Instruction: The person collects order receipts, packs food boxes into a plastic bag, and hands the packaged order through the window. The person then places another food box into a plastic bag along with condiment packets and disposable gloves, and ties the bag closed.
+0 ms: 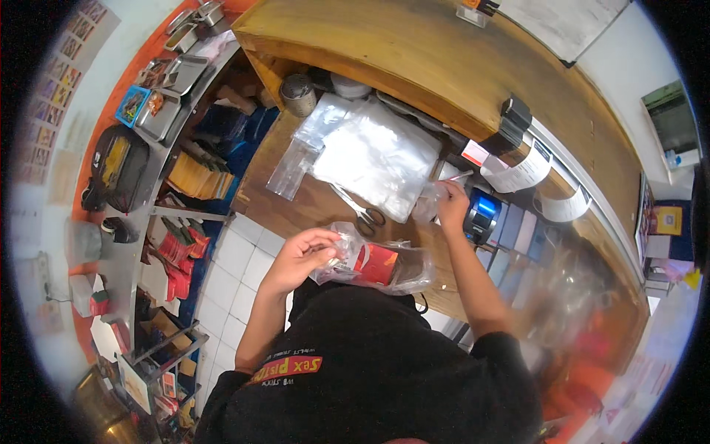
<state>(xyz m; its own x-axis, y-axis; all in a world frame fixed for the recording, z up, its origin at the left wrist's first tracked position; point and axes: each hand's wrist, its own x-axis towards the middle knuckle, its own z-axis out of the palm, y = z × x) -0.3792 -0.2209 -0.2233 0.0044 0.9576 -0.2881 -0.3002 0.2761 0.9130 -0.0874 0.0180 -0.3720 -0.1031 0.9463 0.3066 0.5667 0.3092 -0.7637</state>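
My left hand (pixel 299 259) pinches the edge of a clear plastic bag (pixel 417 272) close to my body. Inside that bag sits a red box (pixel 376 264) with a white part. Farther off to the right, my right hand (pixel 452 209) has its fingers closed on a small piece of clear plastic (pixel 427 203), whose full shape I cannot make out. A pair of scissors (pixel 362 212) with black handles lies on the wooden table (pixel 259 177), between the bag and a stack of clear plastic bags (pixel 381 152).
Beside my right hand stands a dark device with a blue-lit screen (pixel 482 212). Printed paper strips (pixel 520 172) hang from the wooden shelf (pixel 384 44) above. A metal mesh cup (pixel 298 95) is at the back. On the left, a metal shelf (pixel 144 244) holds trays and packages.
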